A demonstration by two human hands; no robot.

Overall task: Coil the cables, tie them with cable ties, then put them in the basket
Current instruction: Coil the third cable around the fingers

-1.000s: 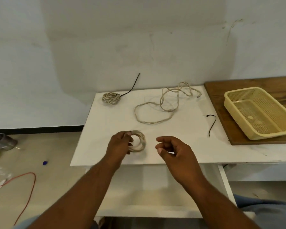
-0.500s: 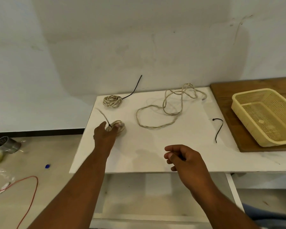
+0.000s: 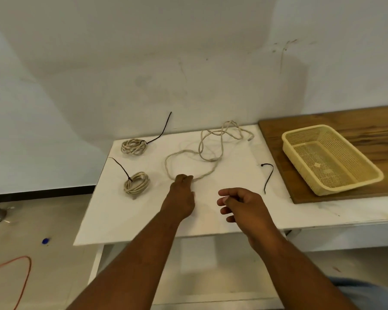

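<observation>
One loose cable [image 3: 166, 164], uncoiled on the white table [image 3: 121, 215]: its near arc is pinched by the left hand [image 3: 182, 193], and the rest is strung far-rightward (basket [image 3: 287, 139] side). The right hand [image 3: 240, 204] is held empty and loosely curled, just beside.

I can read no text, brand, number or sign anywhere in front of me. The only marks that come close are 2 small pale patches on the mesh floor of the yellow basket [image 3: 347, 187], and they are too small and blurred for me to tell whether anything is written on them.
</observation>
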